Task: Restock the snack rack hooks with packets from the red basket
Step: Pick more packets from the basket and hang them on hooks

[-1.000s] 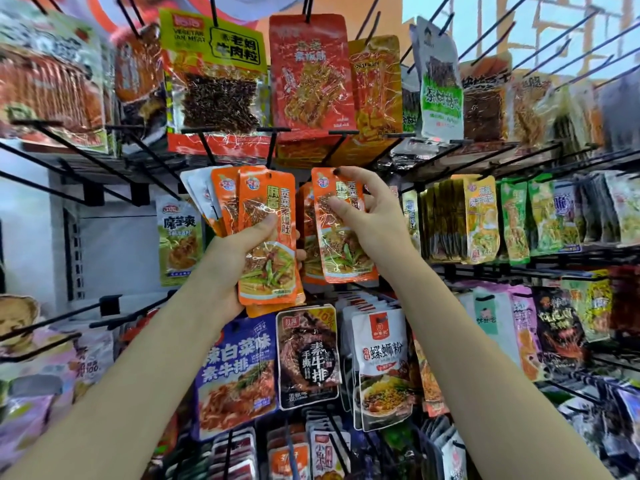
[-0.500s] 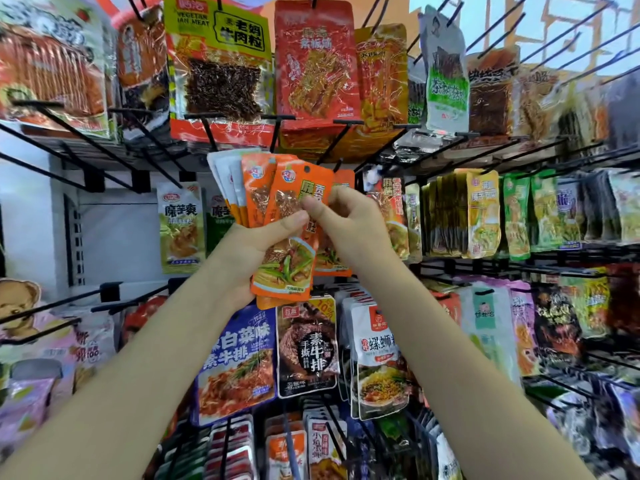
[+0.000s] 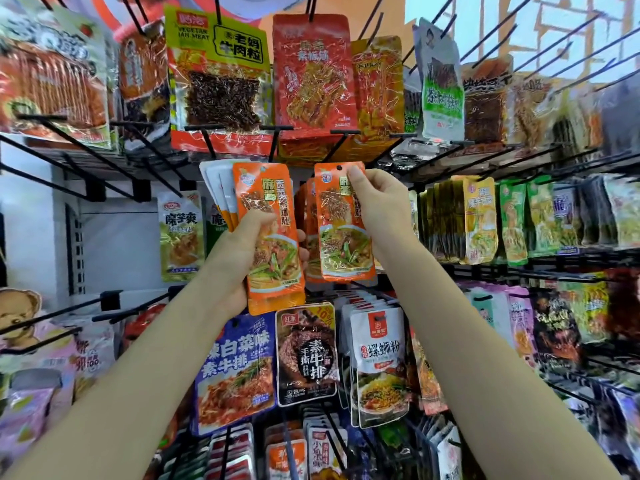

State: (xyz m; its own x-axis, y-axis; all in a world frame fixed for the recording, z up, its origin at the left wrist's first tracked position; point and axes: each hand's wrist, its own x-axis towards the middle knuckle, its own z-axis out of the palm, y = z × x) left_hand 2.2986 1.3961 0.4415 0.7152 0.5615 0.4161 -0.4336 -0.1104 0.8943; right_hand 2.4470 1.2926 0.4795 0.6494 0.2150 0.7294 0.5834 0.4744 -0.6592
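A moment ago both hands met at the fanned stack; now the right hand [image 3: 377,206] has drawn one orange packet [image 3: 344,223] clear, pinching its top corner beside the hang hole. The left hand [image 3: 242,251] grips the remaining stack [image 3: 266,230]. The single packet sits just before matching hung packets [image 3: 306,230], probably ready for hooking. The red basket is out of view.

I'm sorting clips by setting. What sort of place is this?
Most likely a shop's snack aisle: black wire hooks in rows, printed snack packets hung on them, and hands restocking, the left hand holding a stack.
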